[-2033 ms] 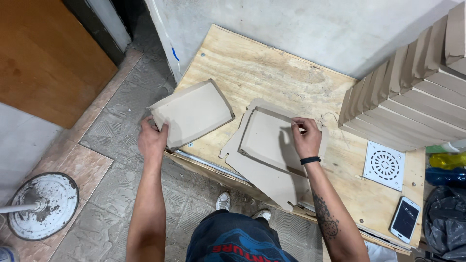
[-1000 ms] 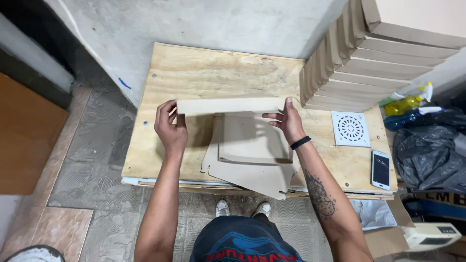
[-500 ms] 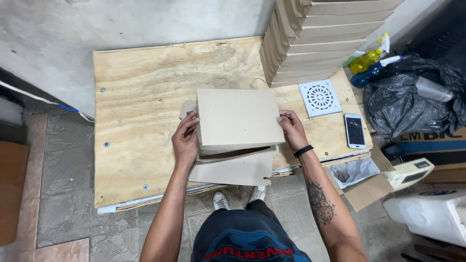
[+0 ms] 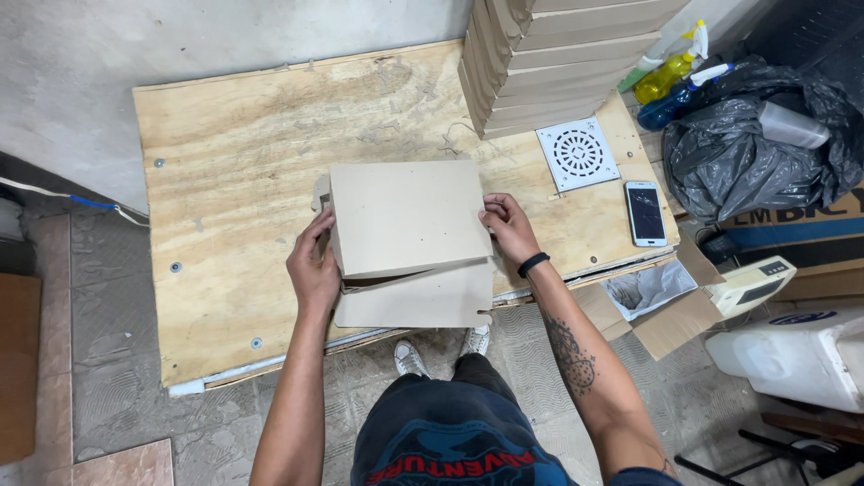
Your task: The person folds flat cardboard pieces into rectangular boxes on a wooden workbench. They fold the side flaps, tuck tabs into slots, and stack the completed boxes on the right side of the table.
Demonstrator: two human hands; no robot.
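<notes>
Both hands grip a folded cardboard box over a plywood board.

Left hand (image 4: 312, 270) clasps the grey cardboard box (image 4: 409, 220) at its 9 o'clock edge, right hand (image 4: 508, 225) at 3 o'clock, fingers curled shut around it. On the plywood board (image 4: 234, 162), a white drain grate (image 4: 578, 153) lies at 2 o'clock beside a phone (image 4: 645, 212).

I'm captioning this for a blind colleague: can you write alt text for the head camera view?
Seen from above, a person's left hand and right hand grip the sides of a flat grey cardboard box over a plywood table. A stack of boxes, a white drain grate and a phone lie to the right.
</notes>
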